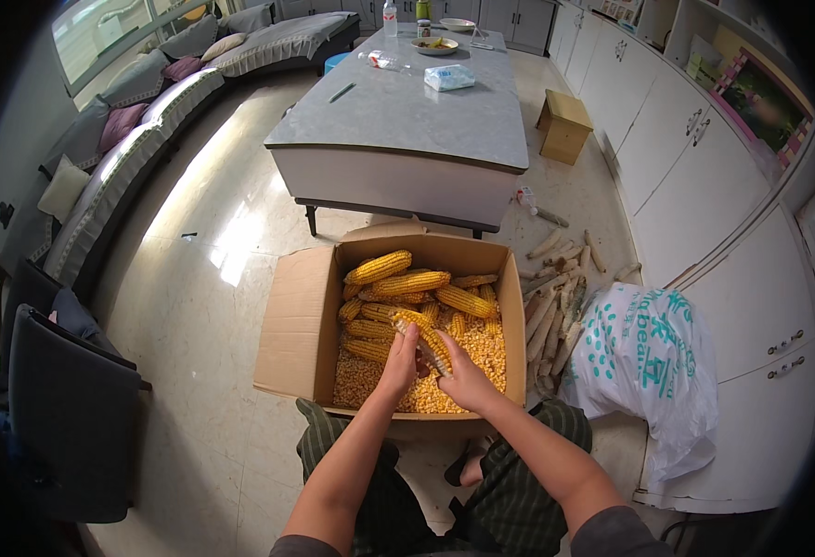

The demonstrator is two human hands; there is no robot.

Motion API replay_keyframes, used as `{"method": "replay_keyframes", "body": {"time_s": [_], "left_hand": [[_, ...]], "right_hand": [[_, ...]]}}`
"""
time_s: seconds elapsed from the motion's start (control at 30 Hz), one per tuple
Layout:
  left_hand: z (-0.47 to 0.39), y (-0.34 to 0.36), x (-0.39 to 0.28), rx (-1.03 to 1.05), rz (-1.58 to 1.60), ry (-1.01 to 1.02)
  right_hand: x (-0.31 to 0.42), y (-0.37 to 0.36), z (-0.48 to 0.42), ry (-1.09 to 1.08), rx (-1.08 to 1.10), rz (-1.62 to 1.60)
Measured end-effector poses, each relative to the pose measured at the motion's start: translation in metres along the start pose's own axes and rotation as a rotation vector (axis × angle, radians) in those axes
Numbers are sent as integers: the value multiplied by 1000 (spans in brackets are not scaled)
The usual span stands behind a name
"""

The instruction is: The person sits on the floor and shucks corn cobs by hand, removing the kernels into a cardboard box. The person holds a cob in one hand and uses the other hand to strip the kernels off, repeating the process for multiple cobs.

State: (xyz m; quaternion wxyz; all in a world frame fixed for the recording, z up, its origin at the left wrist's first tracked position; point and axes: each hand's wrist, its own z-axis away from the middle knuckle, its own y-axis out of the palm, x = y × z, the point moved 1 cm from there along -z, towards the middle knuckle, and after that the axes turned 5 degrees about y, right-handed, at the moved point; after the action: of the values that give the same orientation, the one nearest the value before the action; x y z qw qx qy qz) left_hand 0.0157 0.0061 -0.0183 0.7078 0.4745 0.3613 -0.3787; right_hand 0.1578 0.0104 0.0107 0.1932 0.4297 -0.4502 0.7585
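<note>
Both my hands hold one partly shelled ear of dried corn point(427, 339) above an open cardboard box point(295, 317). My left hand point(402, 362) grips its left side, and my right hand point(464, 376) grips its lower right end, where pale bare cob shows. Below them, loose yellow corn kernels point(487, 362) cover the bottom of the box. Several whole ears of corn point(411, 283) lie heaped towards its far side, some partly sunk in the kernels. My hands hide part of the kernels and of the ear's underside.
Bare corncobs point(550, 327) lie piled on the floor right of the box, beside a white plastic bag point(648, 355). A grey-topped table point(407, 118) stands just beyond the box. White cabinets point(700, 167) line the right, with a wooden stool point(566, 129) near them. A dark chair point(70, 418) stands left.
</note>
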Motion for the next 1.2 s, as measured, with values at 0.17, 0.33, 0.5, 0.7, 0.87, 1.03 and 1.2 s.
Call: {"method": "replay_keyframes", "body": {"time_s": [0.17, 0.33, 0.5, 0.7, 0.87, 1.03, 1.2], "left_hand": [[-3, -2, -3, -120, 103, -83], [-4, -1, -7, -211, 10, -77], [-2, 1, -5, -154, -71, -9], [-5, -3, 3, -133, 70, -99], [-2, 2, -14, -346, 75, -185], [-6, -1, -12, -263, 39, -166], [-13, -12, 6, -125, 80, -121]], "right_hand": [[10, 1, 1, 91, 60, 32], [6, 8, 0, 88, 73, 55], [2, 4, 1, 37, 64, -37], [-5, 6, -2, 15, 38, -4], [5, 7, 2, -7, 56, 47], [5, 8, 3, 6, 49, 57], [8, 5, 1, 80, 93, -62]]}}
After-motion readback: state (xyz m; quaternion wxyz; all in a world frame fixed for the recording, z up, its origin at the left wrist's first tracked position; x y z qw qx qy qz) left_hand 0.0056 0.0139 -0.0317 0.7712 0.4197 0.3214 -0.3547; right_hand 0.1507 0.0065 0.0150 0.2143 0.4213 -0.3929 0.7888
